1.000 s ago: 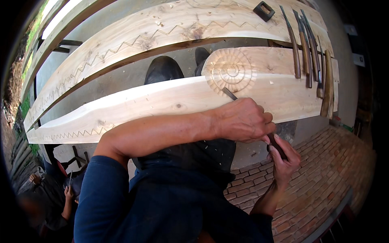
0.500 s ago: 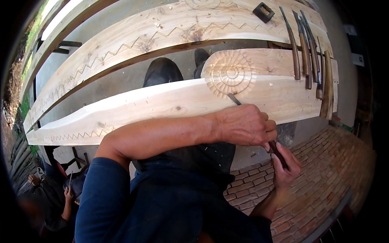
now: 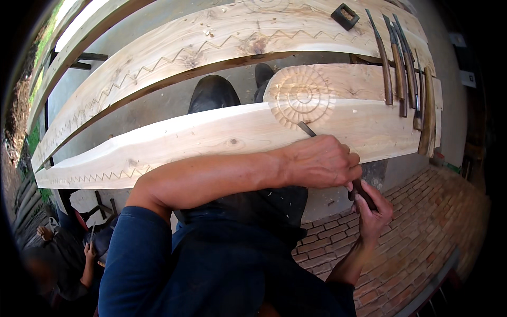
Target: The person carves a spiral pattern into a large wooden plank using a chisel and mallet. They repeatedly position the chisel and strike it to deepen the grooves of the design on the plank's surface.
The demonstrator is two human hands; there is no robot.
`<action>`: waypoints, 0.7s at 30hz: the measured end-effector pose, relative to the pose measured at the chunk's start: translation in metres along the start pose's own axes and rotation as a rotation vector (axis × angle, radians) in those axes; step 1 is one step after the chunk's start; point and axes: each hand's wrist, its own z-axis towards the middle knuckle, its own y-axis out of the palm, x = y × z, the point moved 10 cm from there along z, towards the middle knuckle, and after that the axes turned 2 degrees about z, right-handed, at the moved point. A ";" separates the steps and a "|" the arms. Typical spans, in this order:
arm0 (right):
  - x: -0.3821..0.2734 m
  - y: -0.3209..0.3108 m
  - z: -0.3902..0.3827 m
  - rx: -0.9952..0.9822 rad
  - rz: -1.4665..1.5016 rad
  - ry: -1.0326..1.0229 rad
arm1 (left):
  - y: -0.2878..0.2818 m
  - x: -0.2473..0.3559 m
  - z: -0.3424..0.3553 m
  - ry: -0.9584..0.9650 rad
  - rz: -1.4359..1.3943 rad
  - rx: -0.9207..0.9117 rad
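A carving chisel (image 3: 306,128) is held slantwise in both of my hands. Its metal tip lies at the lower rim of a round carved rosette (image 3: 302,96) on the pale wooden plank (image 3: 232,129). My left hand (image 3: 325,162) closes over the shaft, with its forearm reaching across the plank's near edge. Lower right, my right hand (image 3: 375,210) wraps round the dark handle's end, off the plank. Zigzag lines are cut along the plank's left part. The middle of the shaft is hidden under my left fingers.
Several chisels and gouges (image 3: 400,68) lie on the planks at the right. A black square block (image 3: 345,17) sits on a second zigzag-carved plank (image 3: 211,42) behind. Brick paving (image 3: 417,227) spreads at the lower right. Another person's hand (image 3: 90,251) holds a thin tool at the lower left.
Very little differs. Both hands stay on the chisel in nearly the same place, and the whole view has shifted slightly.
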 end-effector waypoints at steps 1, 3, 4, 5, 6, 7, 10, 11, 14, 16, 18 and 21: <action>0.003 -0.001 0.000 -0.001 -0.002 0.002 | 0.001 -0.001 0.000 -0.003 -0.003 -0.004; 0.005 -0.001 0.001 -0.003 0.000 0.007 | 0.001 -0.001 0.000 -0.007 -0.008 -0.001; 0.006 0.000 0.001 -0.005 0.004 0.010 | 0.000 -0.001 0.000 -0.008 -0.011 0.006; 0.007 0.000 0.001 -0.007 0.007 0.013 | 0.000 -0.001 -0.001 -0.008 -0.014 0.013; 0.005 0.001 0.001 -0.010 0.002 0.002 | 0.000 -0.001 0.000 -0.002 -0.006 0.012; 0.003 0.001 0.001 -0.014 -0.003 -0.010 | 0.000 0.000 0.000 0.003 0.001 0.010; 0.001 0.002 0.000 -0.012 -0.005 -0.016 | -0.002 0.001 0.000 0.018 0.012 0.023; 0.001 0.002 -0.001 -0.009 -0.003 -0.014 | -0.003 0.002 0.000 0.023 0.014 0.029; 0.003 0.002 -0.002 -0.010 0.006 -0.003 | -0.003 0.002 0.000 0.016 0.016 0.022; 0.002 0.002 -0.001 -0.007 0.007 -0.008 | -0.003 0.002 0.000 0.014 0.019 0.017; 0.002 0.002 -0.001 -0.001 0.006 -0.002 | -0.002 0.001 0.000 0.009 0.021 0.012; 0.005 0.001 0.000 0.004 0.009 0.017 | 0.000 0.001 0.000 0.000 0.008 0.013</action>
